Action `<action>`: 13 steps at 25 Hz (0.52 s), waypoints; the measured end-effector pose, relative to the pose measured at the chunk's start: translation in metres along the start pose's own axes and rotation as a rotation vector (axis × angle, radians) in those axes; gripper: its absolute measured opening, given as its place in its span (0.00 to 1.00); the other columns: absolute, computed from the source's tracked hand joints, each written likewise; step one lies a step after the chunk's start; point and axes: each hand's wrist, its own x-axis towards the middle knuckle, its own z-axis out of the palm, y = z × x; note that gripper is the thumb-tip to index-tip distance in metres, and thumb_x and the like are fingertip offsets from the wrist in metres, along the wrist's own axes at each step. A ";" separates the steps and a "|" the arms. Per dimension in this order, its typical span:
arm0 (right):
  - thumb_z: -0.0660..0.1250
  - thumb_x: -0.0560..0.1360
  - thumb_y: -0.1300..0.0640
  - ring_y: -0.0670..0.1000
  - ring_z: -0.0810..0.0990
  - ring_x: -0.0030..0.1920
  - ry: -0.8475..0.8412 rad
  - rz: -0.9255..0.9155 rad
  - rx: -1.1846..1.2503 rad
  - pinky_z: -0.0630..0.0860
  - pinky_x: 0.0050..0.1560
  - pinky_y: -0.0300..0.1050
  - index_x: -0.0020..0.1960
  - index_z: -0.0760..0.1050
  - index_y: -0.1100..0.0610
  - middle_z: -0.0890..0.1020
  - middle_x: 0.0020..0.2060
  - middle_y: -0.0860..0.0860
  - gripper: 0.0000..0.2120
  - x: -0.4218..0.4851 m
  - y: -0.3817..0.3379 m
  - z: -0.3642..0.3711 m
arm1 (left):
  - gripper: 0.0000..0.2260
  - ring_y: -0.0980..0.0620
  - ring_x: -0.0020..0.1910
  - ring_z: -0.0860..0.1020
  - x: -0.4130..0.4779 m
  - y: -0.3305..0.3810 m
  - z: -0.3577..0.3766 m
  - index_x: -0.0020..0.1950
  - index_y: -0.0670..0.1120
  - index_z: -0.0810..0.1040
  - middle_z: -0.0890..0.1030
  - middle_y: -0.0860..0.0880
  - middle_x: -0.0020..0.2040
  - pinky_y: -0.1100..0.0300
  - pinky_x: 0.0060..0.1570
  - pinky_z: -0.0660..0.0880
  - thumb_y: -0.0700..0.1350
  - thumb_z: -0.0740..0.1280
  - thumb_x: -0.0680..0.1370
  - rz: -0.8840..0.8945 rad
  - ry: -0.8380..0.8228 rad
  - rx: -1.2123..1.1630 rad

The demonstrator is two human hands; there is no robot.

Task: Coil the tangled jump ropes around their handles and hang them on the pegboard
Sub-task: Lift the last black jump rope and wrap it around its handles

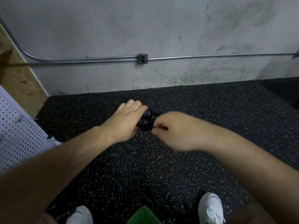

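Left hand (127, 120) grips the black cord-wound jump rope handles (149, 118); blurred right hand (176, 131) seems to pinch the cord end (159, 126). I fear slack there unwinds the coils.

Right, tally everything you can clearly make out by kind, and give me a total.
Hands: 2 (left hand, right hand)
Coiled jump rope: 1
Pegboard: 1
White shoes: 2
Wall outlet: 1
Conduit pipe: 1
Green object: 1
Total: 9
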 end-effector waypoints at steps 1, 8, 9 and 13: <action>0.60 0.83 0.51 0.49 0.81 0.40 0.149 -0.064 -0.108 0.77 0.40 0.45 0.43 0.77 0.50 0.81 0.40 0.47 0.12 0.004 0.009 -0.010 | 0.32 0.50 0.61 0.67 -0.001 0.001 -0.001 0.74 0.45 0.67 0.70 0.50 0.62 0.53 0.64 0.67 0.38 0.73 0.72 0.020 -0.014 -0.012; 0.69 0.78 0.61 0.43 0.82 0.41 0.254 -0.216 0.558 0.75 0.45 0.35 0.51 0.84 0.56 0.85 0.37 0.45 0.06 0.058 0.090 -0.024 | 0.35 0.58 0.65 0.69 -0.015 0.045 -0.024 0.71 0.59 0.53 0.68 0.54 0.64 0.58 0.67 0.70 0.45 0.74 0.76 0.050 -0.174 -0.604; 0.67 0.79 0.64 0.45 0.82 0.41 0.211 -0.226 0.720 0.76 0.44 0.36 0.51 0.82 0.59 0.85 0.39 0.48 0.06 0.061 0.092 -0.019 | 0.36 0.56 0.63 0.73 -0.015 0.048 -0.029 0.70 0.60 0.53 0.70 0.53 0.63 0.58 0.64 0.74 0.44 0.75 0.75 0.024 -0.098 -0.762; 0.59 0.83 0.65 0.49 0.79 0.37 0.187 -0.085 0.995 0.81 0.43 0.44 0.50 0.77 0.60 0.80 0.39 0.53 0.09 0.071 0.054 0.025 | 0.35 0.64 0.57 0.77 -0.005 0.032 -0.033 0.73 0.61 0.56 0.75 0.54 0.59 0.72 0.56 0.72 0.45 0.74 0.76 -0.240 0.181 -0.970</action>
